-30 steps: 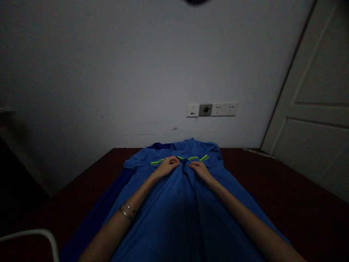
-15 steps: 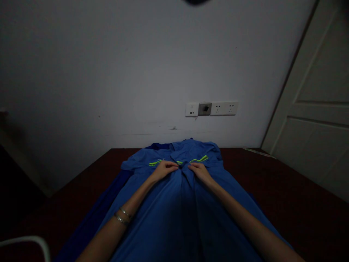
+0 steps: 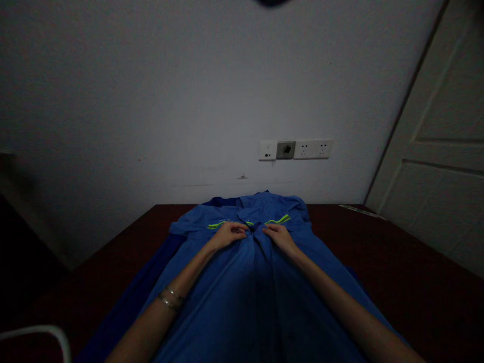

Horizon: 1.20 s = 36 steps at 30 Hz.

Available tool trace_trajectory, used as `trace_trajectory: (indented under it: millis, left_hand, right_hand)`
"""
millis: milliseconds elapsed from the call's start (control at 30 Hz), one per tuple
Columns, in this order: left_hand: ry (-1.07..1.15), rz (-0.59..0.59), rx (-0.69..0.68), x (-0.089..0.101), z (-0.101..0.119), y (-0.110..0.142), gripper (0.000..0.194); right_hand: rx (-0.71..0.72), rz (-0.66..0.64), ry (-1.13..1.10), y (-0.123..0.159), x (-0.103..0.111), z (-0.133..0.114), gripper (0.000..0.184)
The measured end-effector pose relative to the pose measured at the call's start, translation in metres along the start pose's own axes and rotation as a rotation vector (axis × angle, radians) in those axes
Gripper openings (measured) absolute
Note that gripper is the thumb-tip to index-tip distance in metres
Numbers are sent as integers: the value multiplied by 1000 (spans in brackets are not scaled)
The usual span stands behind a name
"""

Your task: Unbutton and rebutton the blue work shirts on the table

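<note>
A blue work shirt [image 3: 223, 282] with yellow-green stripes across its chest lies spread on a dark red table [image 3: 381, 252], its collar end toward the wall. At the front opening, my left hand [image 3: 229, 234] pinches the left edge of the cloth between thumb and fingers. Just to its right, my right hand [image 3: 279, 236] pinches the other edge, with a small fold of cloth raised between the two hands. Any button there is too dark and small to make out. Darker blue cloth [image 3: 139, 287] shows from beneath the shirt on the left.
Behind the table rises a white wall [image 3: 204, 101] with a row of sockets [image 3: 295, 149]. A pale panelled door [image 3: 442, 166] stands at the right. A white curved bar [image 3: 41, 330] is at the lower left, and a thin strip [image 3: 363, 211] lies near the back right edge.
Both hands stay at the shirt opening, with only a slight shift of the left fingers on the cloth. The whole view has moved very slightly.
</note>
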<state>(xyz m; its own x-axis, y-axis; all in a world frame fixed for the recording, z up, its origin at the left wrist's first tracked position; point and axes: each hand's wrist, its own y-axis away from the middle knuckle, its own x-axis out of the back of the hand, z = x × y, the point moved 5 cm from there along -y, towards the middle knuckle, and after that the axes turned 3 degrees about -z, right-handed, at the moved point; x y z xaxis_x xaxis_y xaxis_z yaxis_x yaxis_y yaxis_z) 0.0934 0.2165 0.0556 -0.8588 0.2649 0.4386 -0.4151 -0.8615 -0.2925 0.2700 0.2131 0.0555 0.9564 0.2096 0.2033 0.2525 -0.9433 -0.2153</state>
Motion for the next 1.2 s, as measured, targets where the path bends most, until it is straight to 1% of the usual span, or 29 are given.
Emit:
trace_trajectory:
  millis: [133, 333, 467, 533, 633, 767, 833, 900, 1033, 1200]
  left_hand:
    - [-77, 53, -42, 3, 2, 1, 21]
    - [-114, 75, -113, -1, 5, 0, 19]
    - [-109, 89, -125, -6, 8, 0, 17]
    - [-119, 87, -124, -7, 14, -2, 16]
    - [-161, 96, -123, -5, 29, -7, 15]
    - [-228, 137, -166, 0, 53, -15, 15]
    - [-233, 171, -172, 0, 59, -14, 14]
    - [-215, 212, -158, -2, 58, -11, 14]
    - [-172, 272, -156, -12, 44, -2, 12]
    - [-206, 227, -198, -19, 32, 3, 12]
  right_hand:
    - [5, 18, -39, 1, -1, -1, 21]
    - [31, 51, -34, 4, -3, -5, 24]
    - [27, 78, -30, 4, -3, -5, 26]
    - [39, 93, -24, 4, -2, -7, 26]
    - [65, 112, -4, 4, -1, -14, 25]
    - [109, 150, 17, 2, 0, -25, 27]
    - [118, 185, 4, 1, 0, -27, 28]
    - [105, 210, -15, -1, 0, -24, 28]
    - [94, 224, -48, -5, 0, -12, 29]
    - [94, 248, -57, -6, 4, -5, 30]
